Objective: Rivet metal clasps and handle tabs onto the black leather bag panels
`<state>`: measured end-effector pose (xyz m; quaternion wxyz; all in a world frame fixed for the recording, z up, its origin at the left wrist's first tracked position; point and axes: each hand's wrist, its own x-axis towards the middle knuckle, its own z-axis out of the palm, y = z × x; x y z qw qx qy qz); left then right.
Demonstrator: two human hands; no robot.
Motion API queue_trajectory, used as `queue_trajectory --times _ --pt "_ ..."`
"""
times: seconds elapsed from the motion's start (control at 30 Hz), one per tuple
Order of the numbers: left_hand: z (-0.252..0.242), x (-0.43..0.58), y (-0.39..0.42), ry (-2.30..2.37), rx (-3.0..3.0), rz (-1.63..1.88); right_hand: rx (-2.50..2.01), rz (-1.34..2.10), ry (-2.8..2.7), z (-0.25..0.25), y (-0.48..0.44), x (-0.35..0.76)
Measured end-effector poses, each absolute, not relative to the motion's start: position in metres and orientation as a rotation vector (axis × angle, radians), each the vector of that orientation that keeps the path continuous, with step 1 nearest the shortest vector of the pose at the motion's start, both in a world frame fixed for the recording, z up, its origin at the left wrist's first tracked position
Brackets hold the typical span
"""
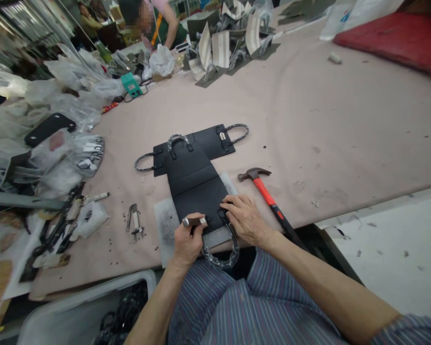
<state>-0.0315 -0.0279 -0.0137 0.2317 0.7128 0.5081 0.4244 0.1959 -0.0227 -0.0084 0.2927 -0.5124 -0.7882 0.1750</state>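
My left hand [188, 243] is closed around a short metal punch-like tool [194, 222] over the near edge of a black bag panel [194, 179]. My right hand [246, 218] rests at the panel's near right corner, its fingers bent onto the base of a plastic-wrapped bag handle [233, 249]. That handle loops over the table edge toward my lap. A pale slab [166, 225] lies beneath the panel. Another wrapped handle [179, 139] is fixed at the panel's far end. Under that end lies a second black panel [215, 139] with a metal clasp and a handle at each end.
A claw hammer [264, 189] with a red and black grip lies to the right. Small metal tools [134, 220] and scattered black bits sit left. Plastic bags [68, 105] crowd the left side; curved grey pieces [221, 48] stand at the back. A bin [89, 299] is below left; a person [165, 21] is across the table.
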Motion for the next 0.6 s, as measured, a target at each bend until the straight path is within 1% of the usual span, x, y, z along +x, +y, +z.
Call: queue_trajectory --times 0.23,0.43,0.5,0.6 --pt "-0.0173 -0.0308 -0.0287 1.388 1.941 1.215 -1.406 0.505 -2.078 -0.0051 -0.0225 0.1928" --pt "-0.0147 -0.0358 -0.0275 1.1 2.2 1.074 -1.448 0.491 -2.075 -0.007 -0.0213 0.1907" --pt "-0.0146 -0.0338 -0.0276 1.171 2.11 1.104 -1.455 0.498 -2.066 -0.0063 -0.0212 0.19" --pt "-0.0142 -0.0294 -0.0281 1.411 1.785 1.231 -1.499 0.496 -2.056 -0.0029 -0.022 0.1873"
